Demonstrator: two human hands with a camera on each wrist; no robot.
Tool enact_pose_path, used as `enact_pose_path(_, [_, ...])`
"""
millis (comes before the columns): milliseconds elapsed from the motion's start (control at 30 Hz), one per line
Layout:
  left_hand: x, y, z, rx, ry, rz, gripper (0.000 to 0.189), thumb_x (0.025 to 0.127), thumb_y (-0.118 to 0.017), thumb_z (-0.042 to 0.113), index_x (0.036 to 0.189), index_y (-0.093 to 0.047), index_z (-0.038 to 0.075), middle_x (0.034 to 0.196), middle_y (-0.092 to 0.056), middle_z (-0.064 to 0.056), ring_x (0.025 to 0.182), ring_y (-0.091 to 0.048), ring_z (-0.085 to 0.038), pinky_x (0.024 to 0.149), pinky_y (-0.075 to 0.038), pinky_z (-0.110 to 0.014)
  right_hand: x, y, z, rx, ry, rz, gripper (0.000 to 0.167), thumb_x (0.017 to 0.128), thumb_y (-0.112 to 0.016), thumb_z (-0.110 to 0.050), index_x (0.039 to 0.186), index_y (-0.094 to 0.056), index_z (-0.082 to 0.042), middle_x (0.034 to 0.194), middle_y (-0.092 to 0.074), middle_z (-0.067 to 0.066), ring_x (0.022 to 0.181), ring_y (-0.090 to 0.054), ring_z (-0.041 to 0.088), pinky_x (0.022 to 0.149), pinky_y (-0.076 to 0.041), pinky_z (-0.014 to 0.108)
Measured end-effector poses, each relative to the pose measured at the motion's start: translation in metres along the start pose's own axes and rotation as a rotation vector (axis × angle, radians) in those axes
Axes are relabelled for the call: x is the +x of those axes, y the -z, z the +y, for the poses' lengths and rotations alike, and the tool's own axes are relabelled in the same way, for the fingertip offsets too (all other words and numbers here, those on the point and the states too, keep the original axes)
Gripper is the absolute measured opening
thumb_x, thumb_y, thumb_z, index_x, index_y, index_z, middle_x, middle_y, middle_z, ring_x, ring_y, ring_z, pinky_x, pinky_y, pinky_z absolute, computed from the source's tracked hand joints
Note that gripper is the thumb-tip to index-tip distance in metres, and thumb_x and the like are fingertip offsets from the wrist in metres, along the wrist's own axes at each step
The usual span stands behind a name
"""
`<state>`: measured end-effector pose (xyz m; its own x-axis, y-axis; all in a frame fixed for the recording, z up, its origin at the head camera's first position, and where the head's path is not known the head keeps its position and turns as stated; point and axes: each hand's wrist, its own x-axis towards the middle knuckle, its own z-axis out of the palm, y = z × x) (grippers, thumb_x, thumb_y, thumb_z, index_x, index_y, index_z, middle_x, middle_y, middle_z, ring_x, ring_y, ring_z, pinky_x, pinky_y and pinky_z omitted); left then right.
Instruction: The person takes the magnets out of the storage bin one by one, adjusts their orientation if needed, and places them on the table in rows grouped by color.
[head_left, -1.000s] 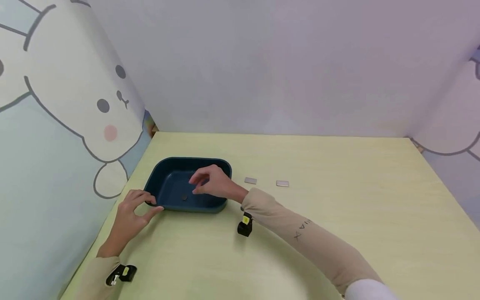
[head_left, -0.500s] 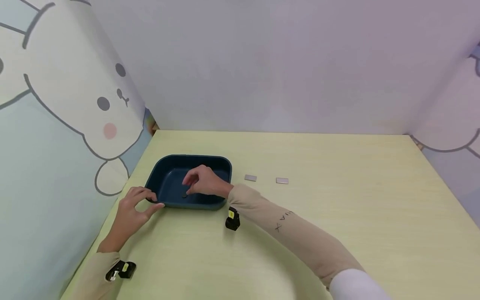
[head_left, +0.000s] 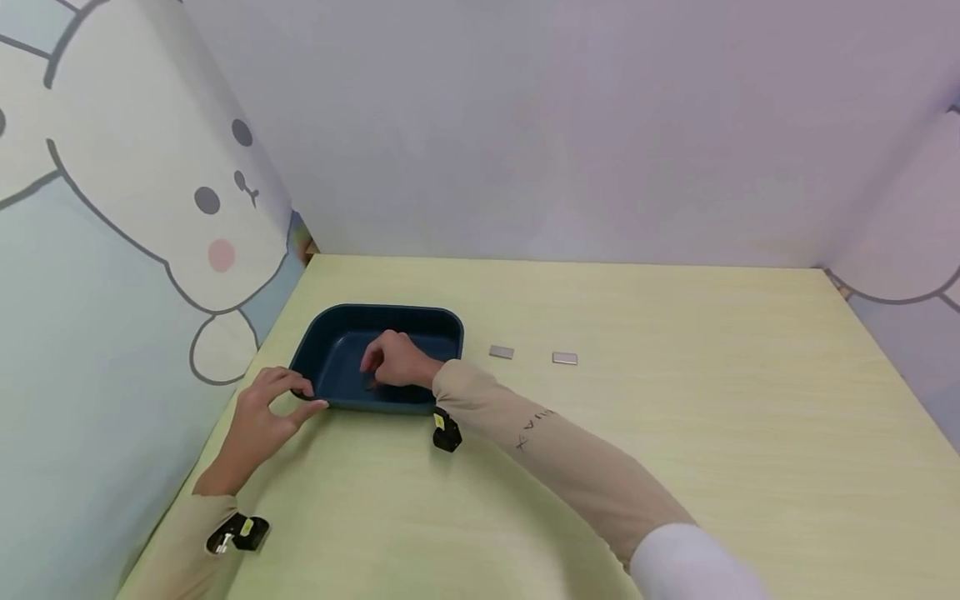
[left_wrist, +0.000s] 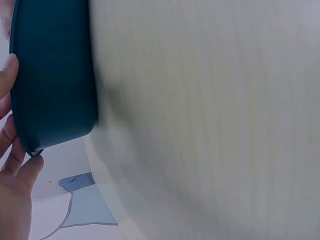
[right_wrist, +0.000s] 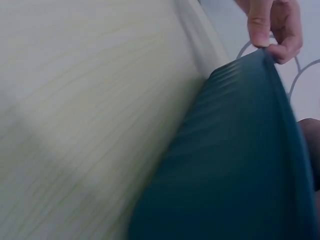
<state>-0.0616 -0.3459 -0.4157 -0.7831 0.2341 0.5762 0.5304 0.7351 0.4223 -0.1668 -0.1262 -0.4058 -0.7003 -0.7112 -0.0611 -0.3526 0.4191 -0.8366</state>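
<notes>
Pale lilac, a plain wall [head_left: 570, 133] backs a light yellow table [head_left: 712, 417], with a cartoon mural [head_left: 150, 167] of a white, pink-cheeked animal on the left. A person's right sleeve [head_left: 570, 467], beige with dark hand-drawn marks and white at the upper arm, crosses the near part of the table; the left sleeve [head_left: 183, 546], also beige, enters at near left. A dark blue tray [head_left: 341, 358] with rounded corners sits flat on the left part of the table. The left hand [head_left: 262, 421] pinches the rim at the tray's near left corner between thumb and fingers. The right hand [head_left: 399, 360] reaches over the tray's right side, fingers narrowed and curled down inside it; whether they hold anything cannot be told. Black devices with yellow labels are strapped at the left wrist [head_left: 250, 533] and right wrist [head_left: 446, 433]. Two small grey rectangular pieces [head_left: 502, 352] lie apart on the table to the right of the tray, one near it, the other farther right.
</notes>
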Motion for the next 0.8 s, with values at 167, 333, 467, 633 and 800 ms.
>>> enact_pose_path(167, [0.001,0.001,0.001,-0.001,-0.001,-0.001,0.031,0.057,-0.086,-0.001,0.077,-0.064,0.007,0.082,-0.06,-0.001,0.086,-0.05,-0.016,0.081,-0.034,-0.014,0.002,-0.002,0.0,-0.082,-0.03,0.0,0.02,0.083,-0.061,0.009,0.096,-0.072,-0.002,0.092,-0.068,0.006,0.084,-0.061,0.016,0.067,-0.045,0.017])
enact_pose_path(333, [0.0,0.002,0.003,0.0,0.008,0.001,0.031,0.057,-0.086,0.0,0.076,-0.064,0.007,0.082,-0.06,0.0,0.086,-0.05,-0.014,0.079,-0.035,-0.014,0.004,-0.008,-0.003,-0.107,-0.038,0.007,0.017,0.084,-0.064,0.007,0.096,-0.073,-0.003,0.092,-0.068,0.005,0.085,-0.06,0.014,0.069,-0.046,0.017])
enact_pose_path(467, [-0.002,0.004,0.005,-0.002,0.014,0.004,0.032,0.057,-0.086,-0.001,0.076,-0.063,0.009,0.082,-0.06,0.0,0.086,-0.049,-0.013,0.079,-0.035,-0.013,0.009,-0.017,-0.001,-0.136,-0.034,0.001,0.013,0.084,-0.068,0.002,0.094,-0.073,-0.005,0.09,-0.067,0.002,0.085,-0.058,0.013,0.067,-0.046,0.017])
enact_pose_path(633, [-0.004,0.004,0.008,-0.003,0.021,-0.008,0.031,0.058,-0.086,-0.001,0.077,-0.063,0.009,0.082,-0.06,0.0,0.086,-0.049,-0.013,0.079,-0.035,-0.014,0.009,-0.022,-0.001,-0.207,-0.025,-0.024,0.016,0.086,-0.065,0.002,0.096,-0.072,-0.008,0.093,-0.066,0.001,0.083,-0.059,0.01,0.067,-0.046,0.017])
enact_pose_path(800, [-0.006,0.004,0.008,0.001,0.031,-0.005,0.031,0.058,-0.086,0.0,0.076,-0.063,0.01,0.082,-0.06,0.001,0.086,-0.049,-0.012,0.078,-0.035,-0.014,0.007,-0.024,-0.003,-0.228,-0.005,-0.031,0.017,0.086,-0.063,0.004,0.094,-0.072,-0.008,0.092,-0.066,0.001,0.078,-0.059,0.008,0.065,-0.046,0.016])
